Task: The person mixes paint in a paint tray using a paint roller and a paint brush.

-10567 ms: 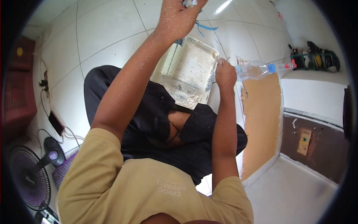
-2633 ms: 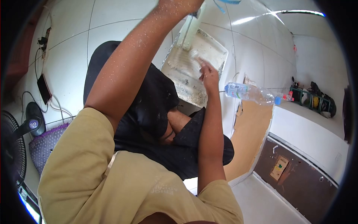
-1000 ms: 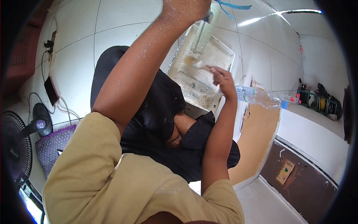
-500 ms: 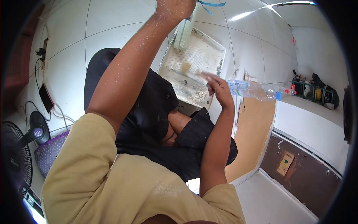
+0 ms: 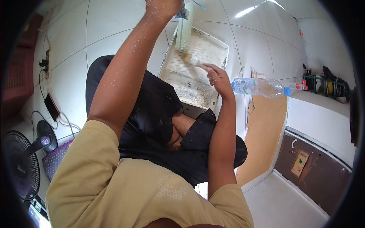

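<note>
My left hand [image 5: 164, 7] is at the top edge, its fingers out of view. Beside it are a bluish-grey scrap [image 5: 183, 12] and a long pale green piece [image 5: 184, 33], whose lower end rests over the paint tray. My right hand [image 5: 220, 81] is closed round the handle of a paintbrush [image 5: 193, 60]. The brush's bristles point up and left, over the ribbed part of the tray, near the green piece's lower end. The white tray [image 5: 227, 51] is smeared with whitish, lumpy residue. Whether the bristles touch anything cannot be made out.
A clear plastic bottle [image 5: 262, 87] with a blue cap lies right of my right hand, by a brown board [image 5: 264, 125]. A fan [image 5: 19, 165], a phone [image 5: 52, 107] and cables are at left. A basket [image 5: 323, 85] of items stands far right.
My left hand has shifted left and up in view, the green piece moving slightly left. My right hand and the brush have moved a little left and up.
</note>
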A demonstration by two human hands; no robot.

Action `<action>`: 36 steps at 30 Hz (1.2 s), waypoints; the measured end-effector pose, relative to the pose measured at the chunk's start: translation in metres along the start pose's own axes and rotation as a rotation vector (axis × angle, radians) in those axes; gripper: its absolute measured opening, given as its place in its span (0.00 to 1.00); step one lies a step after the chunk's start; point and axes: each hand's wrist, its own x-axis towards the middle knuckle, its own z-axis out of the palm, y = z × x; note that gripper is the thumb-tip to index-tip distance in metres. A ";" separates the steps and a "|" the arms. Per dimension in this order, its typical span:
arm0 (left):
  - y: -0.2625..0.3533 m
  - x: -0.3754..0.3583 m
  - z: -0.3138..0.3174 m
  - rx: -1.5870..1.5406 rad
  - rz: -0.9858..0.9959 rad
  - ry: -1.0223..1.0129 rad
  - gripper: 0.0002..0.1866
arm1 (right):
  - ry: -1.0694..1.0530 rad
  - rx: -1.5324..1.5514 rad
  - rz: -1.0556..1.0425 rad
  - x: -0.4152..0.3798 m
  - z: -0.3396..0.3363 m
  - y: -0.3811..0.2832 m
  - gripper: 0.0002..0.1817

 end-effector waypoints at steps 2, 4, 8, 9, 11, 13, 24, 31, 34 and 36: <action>0.001 0.000 0.002 0.010 -0.008 -0.019 0.17 | 0.017 -0.089 0.001 0.002 0.008 0.001 0.19; 0.002 -0.003 0.004 0.006 -0.021 -0.042 0.17 | -0.299 -0.082 0.041 -0.003 0.014 -0.003 0.19; 0.006 -0.003 0.005 0.003 -0.052 -0.055 0.17 | -0.422 -0.170 0.051 -0.008 0.002 -0.011 0.17; 0.002 -0.003 0.004 0.006 -0.055 -0.054 0.17 | -0.325 -0.144 0.034 -0.017 -0.003 -0.023 0.17; -0.001 0.001 0.003 -0.031 -0.023 -0.041 0.17 | -0.213 -0.125 0.071 -0.019 -0.021 -0.025 0.17; 0.000 -0.001 0.001 -0.025 -0.037 -0.048 0.17 | -0.033 -0.074 0.127 -0.016 -0.026 -0.017 0.19; 0.006 -0.004 0.009 -0.015 -0.077 -0.066 0.18 | -0.387 -0.233 0.147 -0.043 -0.003 -0.052 0.19; 0.003 -0.001 0.007 0.036 -0.106 -0.019 0.18 | 0.330 -0.503 -0.082 -0.090 -0.019 -0.040 0.20; 0.003 -0.003 0.013 0.045 -0.094 -0.018 0.19 | 0.495 -0.626 -0.164 -0.090 -0.003 -0.014 0.18; 0.002 -0.004 0.014 0.022 -0.071 -0.048 0.19 | 0.507 -0.694 -0.213 -0.075 0.015 0.005 0.17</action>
